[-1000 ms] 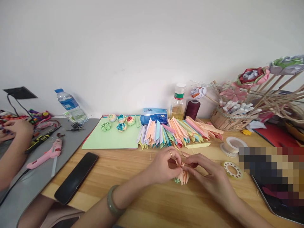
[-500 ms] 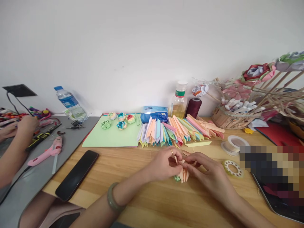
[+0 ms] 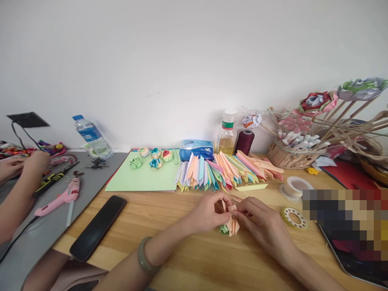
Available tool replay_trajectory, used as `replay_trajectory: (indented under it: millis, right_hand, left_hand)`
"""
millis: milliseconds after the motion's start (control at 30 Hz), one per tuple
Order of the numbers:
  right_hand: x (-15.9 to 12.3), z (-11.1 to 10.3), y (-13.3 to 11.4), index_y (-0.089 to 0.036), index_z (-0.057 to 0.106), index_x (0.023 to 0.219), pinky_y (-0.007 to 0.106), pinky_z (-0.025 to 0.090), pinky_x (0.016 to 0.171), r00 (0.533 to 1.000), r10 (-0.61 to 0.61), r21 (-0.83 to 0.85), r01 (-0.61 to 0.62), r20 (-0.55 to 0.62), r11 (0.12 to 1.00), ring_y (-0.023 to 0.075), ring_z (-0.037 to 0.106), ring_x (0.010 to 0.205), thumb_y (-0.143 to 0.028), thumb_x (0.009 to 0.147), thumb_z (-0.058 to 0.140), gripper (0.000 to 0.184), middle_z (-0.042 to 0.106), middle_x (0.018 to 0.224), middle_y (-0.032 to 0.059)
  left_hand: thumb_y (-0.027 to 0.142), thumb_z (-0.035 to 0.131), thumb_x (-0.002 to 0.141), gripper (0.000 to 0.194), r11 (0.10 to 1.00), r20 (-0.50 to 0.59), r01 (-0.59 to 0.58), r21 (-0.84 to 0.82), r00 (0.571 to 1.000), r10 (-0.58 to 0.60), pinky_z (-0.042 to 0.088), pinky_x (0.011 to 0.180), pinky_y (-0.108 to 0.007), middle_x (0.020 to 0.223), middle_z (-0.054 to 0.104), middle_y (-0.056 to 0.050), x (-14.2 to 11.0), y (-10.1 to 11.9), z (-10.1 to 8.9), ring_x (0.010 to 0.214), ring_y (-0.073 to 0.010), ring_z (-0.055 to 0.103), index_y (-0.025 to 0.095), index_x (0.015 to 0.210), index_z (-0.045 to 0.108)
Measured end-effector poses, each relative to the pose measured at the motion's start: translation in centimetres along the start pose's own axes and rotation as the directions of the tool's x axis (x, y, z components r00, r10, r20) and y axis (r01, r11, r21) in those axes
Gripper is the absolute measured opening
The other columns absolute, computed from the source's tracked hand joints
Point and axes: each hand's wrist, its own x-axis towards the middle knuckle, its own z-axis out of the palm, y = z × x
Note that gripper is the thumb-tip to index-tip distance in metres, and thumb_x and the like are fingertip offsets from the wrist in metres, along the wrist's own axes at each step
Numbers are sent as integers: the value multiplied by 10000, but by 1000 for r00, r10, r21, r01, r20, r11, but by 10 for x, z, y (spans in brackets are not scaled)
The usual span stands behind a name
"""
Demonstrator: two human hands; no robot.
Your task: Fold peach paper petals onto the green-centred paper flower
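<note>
Between my two hands, low over the wooden table point(image 3: 188, 266), is a folded paper flower point(image 3: 233, 226) with peach petals and a green part on its left side. My left hand point(image 3: 209, 212) pinches it from the left, with a ring on one finger and a bangle point(image 3: 146, 254) on the wrist. From the right, my right hand point(image 3: 262, 220) has its thumb and fingertips closed on the peach paper. The fingers partly hide the flower. Several folded paper strips point(image 3: 197, 171) stand in a row just beyond my hands.
Finished paper flowers point(image 3: 156, 163) lie on green paper sheets point(image 3: 142, 180). A phone point(image 3: 98, 226) is at left, tape rolls point(image 3: 294, 218) and a tablet point(image 3: 339, 250) at right. A pink glue gun point(image 3: 60, 202) and another person's hands point(image 3: 34, 161) are on the grey table.
My fingers have shifted slightly on the paper flower, and a bit more of its green part shows. The whole view has tilted a little.
</note>
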Motion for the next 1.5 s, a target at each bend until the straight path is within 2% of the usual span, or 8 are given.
replay_trajectory:
  millis: [133,233,300,433,600,933,1333,1500]
  right_hand:
    - [3,1,-1,-184,534,734,256,416,571,983,152,235,-173,104,957,149,535,628,-326,820,488,172,570,687,16]
    - [7,0,0,-177,516,741,242,423,555,935,241,476,-342,261,810,138,541,625,-379,768,549,206,567,682,-4]
    - [10,-1,1,-172,509,730,240,429,560,907,231,581,-405,352,705,131,546,620,-390,727,592,234,565,670,-16]
    - [13,-4,2,-162,535,686,254,436,585,871,195,633,-466,451,618,131,557,613,-391,675,641,253,578,648,-21]
    - [13,-4,1,-154,560,681,247,430,591,863,215,657,-491,458,572,128,570,616,-353,695,636,213,610,652,-14]
    - [11,-4,3,-145,566,708,233,410,569,876,220,634,-466,429,618,119,533,612,-348,721,612,208,576,661,-15]
    - [9,0,9,-149,572,727,237,411,574,894,235,556,-425,382,714,127,514,628,-361,747,585,213,572,681,3]
    - [9,-1,6,-151,570,709,238,404,575,887,228,552,-433,401,712,130,517,629,-371,738,591,222,570,669,1]
  left_hand:
    - [144,578,616,155,990,12,101,-102,995,-100,371,502,-178,664,521,21,1,-3,-1,548,-60,470,140,743,490]
    - [180,654,571,195,973,35,158,-168,987,-155,356,496,-174,634,513,24,2,-3,-3,543,-57,466,128,690,508]
    - [221,702,541,236,956,61,181,-231,983,-172,361,518,-177,633,521,21,3,-1,-5,560,-57,470,119,662,527]
    - [303,752,485,318,899,107,234,-369,972,-209,365,548,-192,616,529,22,2,3,-5,555,-55,467,110,633,546]
    - [327,753,481,343,912,119,239,-334,970,-211,369,593,-213,644,556,8,3,0,-6,591,-68,488,107,674,574]
    - [232,725,514,254,914,142,271,-302,961,-238,343,572,-208,631,550,19,3,3,-7,570,-59,473,103,672,574]
    - [183,719,481,234,912,31,247,-329,968,-251,355,569,-216,627,550,18,3,3,-5,576,-72,478,110,637,561]
    - [170,722,475,221,895,115,277,-349,961,-252,358,578,-220,611,559,17,3,2,-7,563,-71,483,103,628,577]
